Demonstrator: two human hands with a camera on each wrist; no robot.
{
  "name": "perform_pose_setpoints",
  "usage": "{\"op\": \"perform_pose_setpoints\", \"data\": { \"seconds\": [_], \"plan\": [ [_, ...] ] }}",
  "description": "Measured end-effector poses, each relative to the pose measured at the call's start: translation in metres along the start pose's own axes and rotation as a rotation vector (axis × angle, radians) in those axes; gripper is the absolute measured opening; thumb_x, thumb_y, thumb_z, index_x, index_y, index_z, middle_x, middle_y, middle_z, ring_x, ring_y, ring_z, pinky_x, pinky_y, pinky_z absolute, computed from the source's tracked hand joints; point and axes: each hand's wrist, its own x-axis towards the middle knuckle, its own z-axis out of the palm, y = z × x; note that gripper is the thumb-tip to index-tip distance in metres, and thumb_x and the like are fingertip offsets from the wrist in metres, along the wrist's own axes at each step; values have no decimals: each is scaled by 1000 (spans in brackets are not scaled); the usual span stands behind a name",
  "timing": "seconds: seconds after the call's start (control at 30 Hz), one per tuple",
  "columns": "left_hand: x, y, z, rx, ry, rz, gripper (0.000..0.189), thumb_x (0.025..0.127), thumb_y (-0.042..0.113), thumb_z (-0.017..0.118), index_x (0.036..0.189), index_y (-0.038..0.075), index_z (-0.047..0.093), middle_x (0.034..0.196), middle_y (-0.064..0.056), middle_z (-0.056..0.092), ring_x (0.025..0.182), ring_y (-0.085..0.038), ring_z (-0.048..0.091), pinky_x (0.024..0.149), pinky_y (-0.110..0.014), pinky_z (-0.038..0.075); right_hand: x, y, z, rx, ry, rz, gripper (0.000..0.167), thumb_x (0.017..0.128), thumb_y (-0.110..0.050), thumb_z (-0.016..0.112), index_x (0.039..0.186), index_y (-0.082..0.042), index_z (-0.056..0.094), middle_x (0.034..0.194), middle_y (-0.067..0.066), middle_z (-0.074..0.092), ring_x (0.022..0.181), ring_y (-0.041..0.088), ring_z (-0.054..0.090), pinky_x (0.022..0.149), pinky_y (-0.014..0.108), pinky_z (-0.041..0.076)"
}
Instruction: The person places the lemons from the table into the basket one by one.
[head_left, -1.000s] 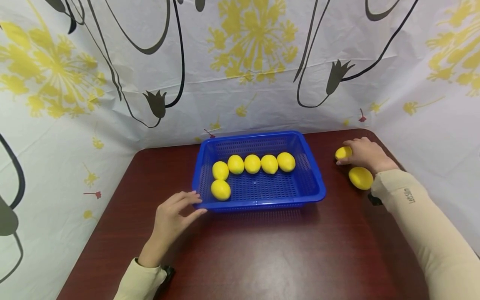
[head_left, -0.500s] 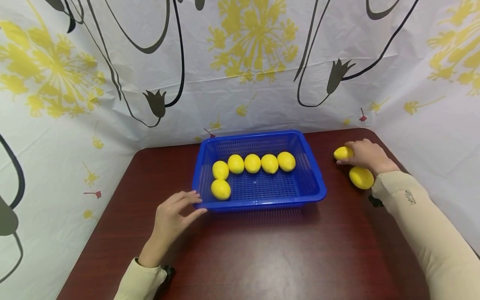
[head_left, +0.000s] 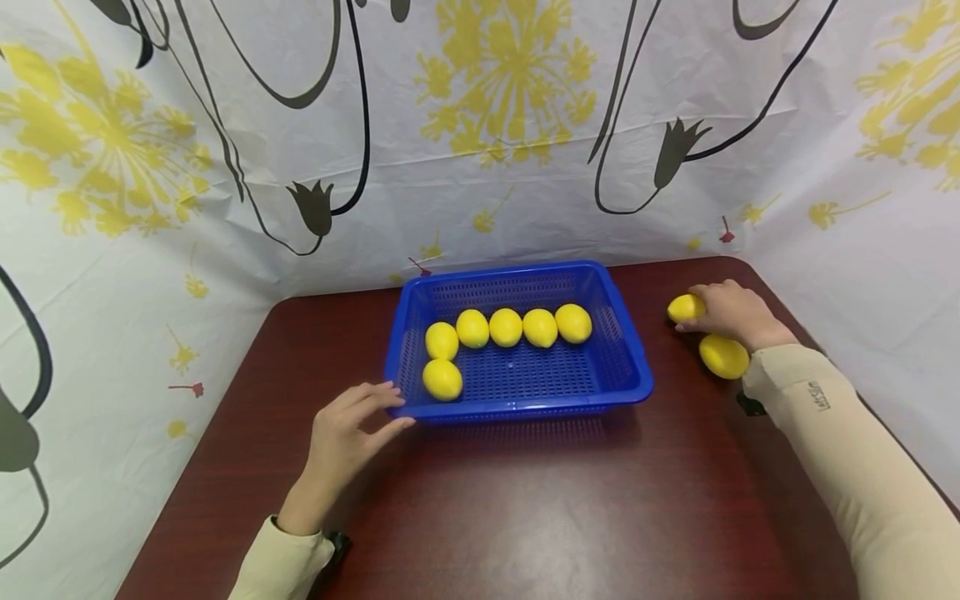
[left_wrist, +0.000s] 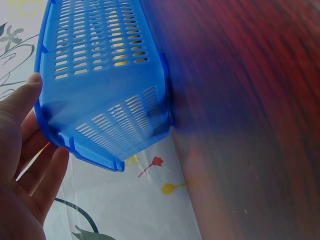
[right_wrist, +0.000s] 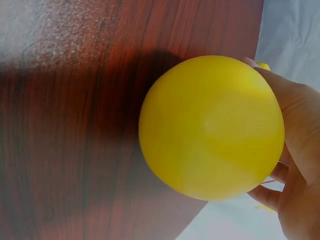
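Observation:
My left hand [head_left: 341,437] holds the near left corner of a blue plastic basket [head_left: 517,406]; in the left wrist view, thumb and fingers meet the rim on either side of that corner. At the back right of the table, my right hand [head_left: 733,313] grips a yellow lemon [head_left: 686,308] from its right side. Another lemon [head_left: 723,357] lies just below that hand, close to the wrist. It fills much of the right wrist view, where the gripped lemon [right_wrist: 263,65] shows only as a sliver behind the hand.
Inside the basket, several lemons [head_left: 505,327] form a row along the back and down the left side. A dark red wooden table [head_left: 562,508] carries everything. Patterned white sheeting [head_left: 480,217] hangs close behind the table and along both sides.
The lemon in my right hand tilts and shifts slightly to the left, and the hand sinks a touch. My left hand and the basket stay put.

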Motion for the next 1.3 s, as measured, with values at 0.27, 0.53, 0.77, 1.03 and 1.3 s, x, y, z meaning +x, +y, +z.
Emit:
{"op": "perform_pose_setpoints", "data": {
  "seconds": [0.27,0.53,0.77,1.03,1.3],
  "plan": [
    [0,-2,1,-2,-10,-7,36,64,22,93,95,14,78,96,-1,76,99,-22,74,85,-39,60,-1,2,0,-6,8,-10,67,86,-44,71,131,3,55,117,29,64,108,45,50,84,63,47],
    [0,0,0,-12,-3,8,32,70,32,89,93,13,78,95,-1,76,99,-21,74,86,-38,59,2,3,1,-30,7,-12,67,85,-45,72,129,2,57,116,29,64,104,43,51,81,60,46],
    [1,0,0,-18,14,21,33,72,38,87,92,13,78,94,-1,76,98,-22,74,85,-37,59,2,1,-2,-42,18,-21,65,83,-42,75,127,3,58,114,28,65,101,42,52,81,58,45],
    [1,0,0,-12,20,20,36,61,22,94,92,13,78,94,-1,76,97,-21,74,84,-37,59,-2,-4,-11,-35,107,-60,55,79,-34,77,121,-3,62,104,20,68,99,37,52,80,53,46],
    [0,-1,0,-6,23,24,33,67,29,91,93,14,78,94,0,76,97,-20,74,85,-36,59,-2,-13,-39,-52,149,-141,57,78,-29,80,123,2,60,115,25,66,102,43,54,84,57,47]
  ]
}}
